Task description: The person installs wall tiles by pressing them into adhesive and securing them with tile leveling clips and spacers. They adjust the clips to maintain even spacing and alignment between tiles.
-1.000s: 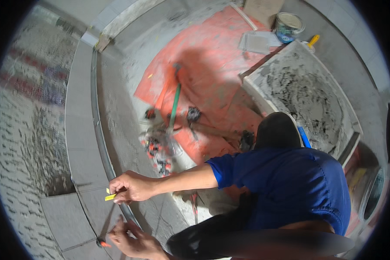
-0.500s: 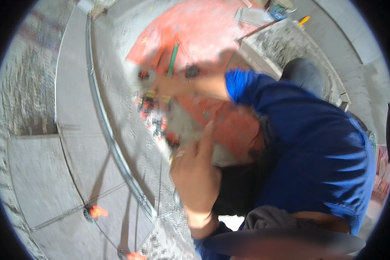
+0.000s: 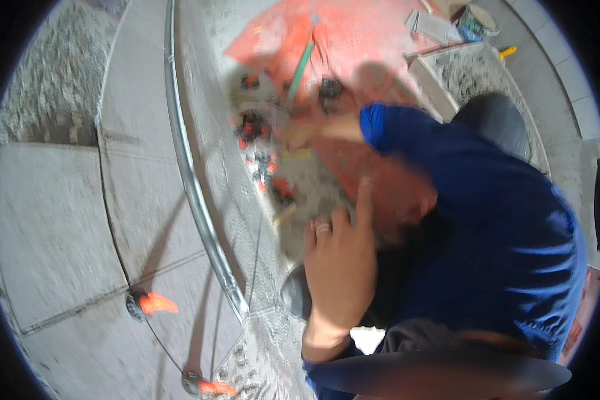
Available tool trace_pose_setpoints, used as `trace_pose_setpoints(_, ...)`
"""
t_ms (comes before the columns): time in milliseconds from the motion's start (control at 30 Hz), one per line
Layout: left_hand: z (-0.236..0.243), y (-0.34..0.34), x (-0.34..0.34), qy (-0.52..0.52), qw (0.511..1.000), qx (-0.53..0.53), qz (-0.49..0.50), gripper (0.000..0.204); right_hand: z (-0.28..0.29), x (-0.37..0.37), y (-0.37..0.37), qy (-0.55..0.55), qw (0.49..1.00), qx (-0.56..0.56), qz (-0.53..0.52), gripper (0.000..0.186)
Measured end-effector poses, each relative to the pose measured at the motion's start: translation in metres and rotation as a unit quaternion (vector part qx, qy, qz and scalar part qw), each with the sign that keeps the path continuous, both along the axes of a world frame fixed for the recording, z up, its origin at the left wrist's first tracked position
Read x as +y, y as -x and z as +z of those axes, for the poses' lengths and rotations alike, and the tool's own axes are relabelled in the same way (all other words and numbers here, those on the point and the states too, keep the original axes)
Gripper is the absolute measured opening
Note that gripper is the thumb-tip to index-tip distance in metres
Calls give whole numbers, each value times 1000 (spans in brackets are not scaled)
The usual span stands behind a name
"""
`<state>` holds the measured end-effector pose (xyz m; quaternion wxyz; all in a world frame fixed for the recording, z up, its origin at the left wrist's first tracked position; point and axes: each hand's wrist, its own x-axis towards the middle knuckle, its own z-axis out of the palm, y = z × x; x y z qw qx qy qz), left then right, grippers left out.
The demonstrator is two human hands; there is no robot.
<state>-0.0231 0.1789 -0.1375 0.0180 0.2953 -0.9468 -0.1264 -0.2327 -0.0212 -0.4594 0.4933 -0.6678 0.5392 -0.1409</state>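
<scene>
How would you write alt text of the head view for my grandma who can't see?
A person's blurred right hand is beside black-and-orange pieces; the left hand, wearing a ring, is nearer the camera. On the picture's left, two orange-handled fittings stand on grey tiles.

No legible text, numbers or signs. Bucket [image 3: 471, 28] at upper right: side markings too small, blurred.
</scene>
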Motion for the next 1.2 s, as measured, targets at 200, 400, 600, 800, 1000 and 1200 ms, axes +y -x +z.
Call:
trace_pose_setpoints(200, -12, 42, -29, -44, 998, 13, 39, 64, -17, -34, -12, 136, 965, 196, 104, 18)
trace_pose_setpoints(400, -81, 81, -87, -93, 989, 64, 91, 47, 58, -63, 115, 118, 967, 194, 112, 20)
trace_pose_setpoints(600, -159, 99, -110, -212, 973, -2, 90, 38, 97, 4, 332, 25, 963, 243, -118, 20)
trace_pose_setpoints(800, -117, 169, -65, -344, 932, -98, 61, 37, 97, 242, 451, -180, 870, 264, -377, 27)
trace_pose_setpoints(1000, 1, 343, -88, -452, 886, -19, 100, 29, 143, 458, 395, -437, 745, 195, -464, 26)
trace_pose_setpoints(1200, 64, 477, -222, -378, 918, 58, 104, 23, 195, 482, 366, -437, 696, 70, -565, 22)
